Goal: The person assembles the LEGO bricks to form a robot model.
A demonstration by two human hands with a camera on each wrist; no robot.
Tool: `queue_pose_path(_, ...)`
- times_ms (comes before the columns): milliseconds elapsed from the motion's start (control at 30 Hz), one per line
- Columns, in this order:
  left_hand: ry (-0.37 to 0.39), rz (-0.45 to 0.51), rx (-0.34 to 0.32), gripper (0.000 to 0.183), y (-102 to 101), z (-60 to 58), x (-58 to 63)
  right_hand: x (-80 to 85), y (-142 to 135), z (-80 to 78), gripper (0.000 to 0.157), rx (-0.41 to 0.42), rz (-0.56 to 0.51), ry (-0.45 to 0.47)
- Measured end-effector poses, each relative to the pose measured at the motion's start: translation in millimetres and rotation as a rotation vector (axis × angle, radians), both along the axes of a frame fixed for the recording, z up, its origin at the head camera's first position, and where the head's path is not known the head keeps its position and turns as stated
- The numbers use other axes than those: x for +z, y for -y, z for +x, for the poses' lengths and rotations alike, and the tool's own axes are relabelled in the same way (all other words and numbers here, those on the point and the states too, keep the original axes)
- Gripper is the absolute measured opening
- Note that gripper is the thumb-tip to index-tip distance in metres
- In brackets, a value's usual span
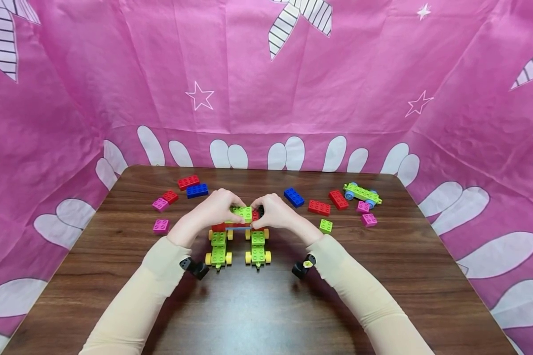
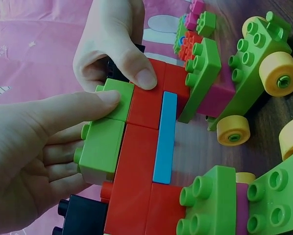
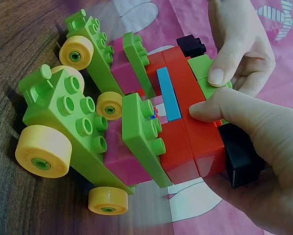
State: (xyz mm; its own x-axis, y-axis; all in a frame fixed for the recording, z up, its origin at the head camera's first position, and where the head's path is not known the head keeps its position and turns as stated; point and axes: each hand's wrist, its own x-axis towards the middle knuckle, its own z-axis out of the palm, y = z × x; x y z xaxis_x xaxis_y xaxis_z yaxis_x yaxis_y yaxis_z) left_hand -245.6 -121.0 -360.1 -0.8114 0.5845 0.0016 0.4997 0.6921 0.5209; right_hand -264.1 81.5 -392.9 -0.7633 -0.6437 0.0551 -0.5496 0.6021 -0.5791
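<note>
In the head view, my left hand [image 1: 217, 209] and right hand [image 1: 273, 212] meet over a toy-brick build. My left thumb presses the light green bricks [image 2: 102, 149], with the fingers curled behind them. My right thumb rests on the front of a red brick [image 3: 203, 139], its fingers wrapped behind near a black brick [image 3: 242, 159]. A thin blue piece [image 2: 164, 139] runs along the red row. Beneath stand two green wheeled bases [image 1: 219, 250] with yellow wheels [image 3: 43, 152], joined through magenta bricks [image 3: 122, 152] and upright-looking green pieces [image 3: 141, 129].
Left on the wooden table [image 1: 115, 276] lie loose red [image 1: 188, 182], blue [image 1: 197, 191] and pink bricks [image 1: 161, 226]. To the right are a blue brick [image 1: 294, 197], red bricks [image 1: 319, 207], a green brick [image 1: 326, 226], pink bricks [image 1: 369, 220] and a green base with blue wheels [image 1: 360, 192].
</note>
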Motion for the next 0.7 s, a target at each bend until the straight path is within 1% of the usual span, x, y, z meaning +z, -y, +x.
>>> queue_pose_path(300,-0.008,0.043,0.005,0.032,2.5,0.8,-3.9,0.9,0.2,0.4,0.025,-0.003,0.007,-0.001)
queue_pose_path(500,-0.02,0.049,-0.002,0.032,2.9,0.9,-3.8,1.0,0.6,0.8,0.026,-0.007,0.009,-0.003)
queue_pose_path(700,-0.009,0.045,-0.005,0.033,2.3,-0.3,-3.3,1.8,-0.5,1.2,0.028,-0.017,0.012,0.011)
